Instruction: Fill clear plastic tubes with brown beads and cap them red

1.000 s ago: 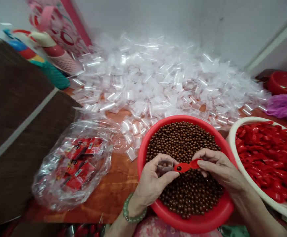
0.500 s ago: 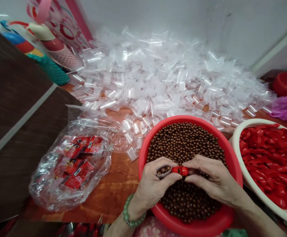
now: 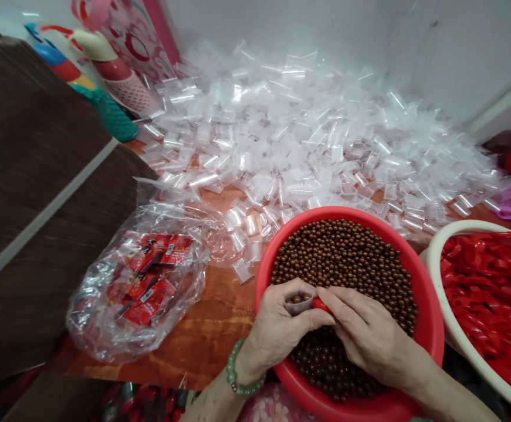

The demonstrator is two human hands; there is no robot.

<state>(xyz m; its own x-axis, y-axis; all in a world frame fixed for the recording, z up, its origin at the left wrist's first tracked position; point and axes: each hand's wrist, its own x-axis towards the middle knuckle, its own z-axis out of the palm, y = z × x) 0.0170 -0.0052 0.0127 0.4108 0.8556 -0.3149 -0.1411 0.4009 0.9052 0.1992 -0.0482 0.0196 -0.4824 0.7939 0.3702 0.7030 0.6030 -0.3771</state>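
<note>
My left hand (image 3: 273,328) is closed round a small clear plastic sleeve (image 3: 300,308), whose open end shows several brown balls inside. Thumb and fingers of my right hand (image 3: 372,328) pinch a small glossy red plastic piece (image 3: 321,304) beside the sleeve. Most of that piece is covered by my fingertips, so I cannot tell how the two are joined. Both hands are over a red basin (image 3: 429,293) filled with loose brown balls (image 3: 334,249).
A cream basin (image 3: 435,275) of red plastic pieces (image 3: 488,293) stands to the right. Clear empty sleeves (image 3: 290,129) are heaped at the back. On the left are a clear bag (image 3: 101,328) with red printed packets (image 3: 154,299) and a dark brown box (image 3: 39,193).
The right fingers have closed in over the red piece, hiding more of it, and moved toward the left hand. The whole view has shifted slightly.
</note>
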